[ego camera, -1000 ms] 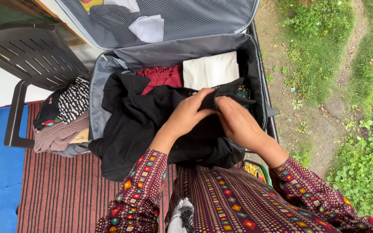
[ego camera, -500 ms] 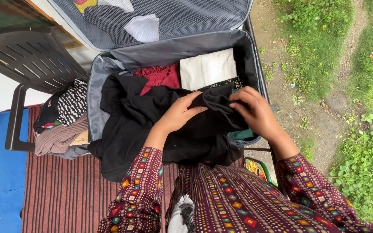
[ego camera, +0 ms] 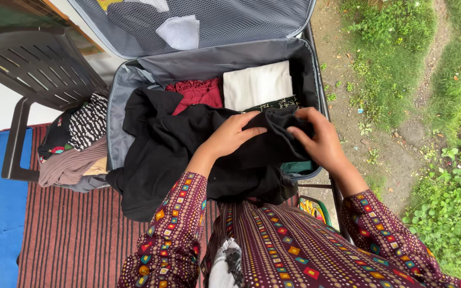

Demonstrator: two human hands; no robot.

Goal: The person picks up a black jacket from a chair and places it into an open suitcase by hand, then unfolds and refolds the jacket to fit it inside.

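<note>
Currently a black garment [ego camera: 188, 154] is held bunched and creased over the open grey suitcase [ego camera: 129, 90], one end spilling past the case's near edge. It is pinched by the left hand [ego camera: 230, 136], whose fingers lie on top of a fold, and gripped by the right hand [ego camera: 321, 141], closed around its gathered end. Behind it, a folded red cloth [ego camera: 198, 93] and a folded white cloth [ego camera: 257, 85] are packed side by side. Beside the suitcase, a pile of clothes [ego camera: 76, 146] is heaped on a dark plastic chair [ego camera: 33, 64].
</note>
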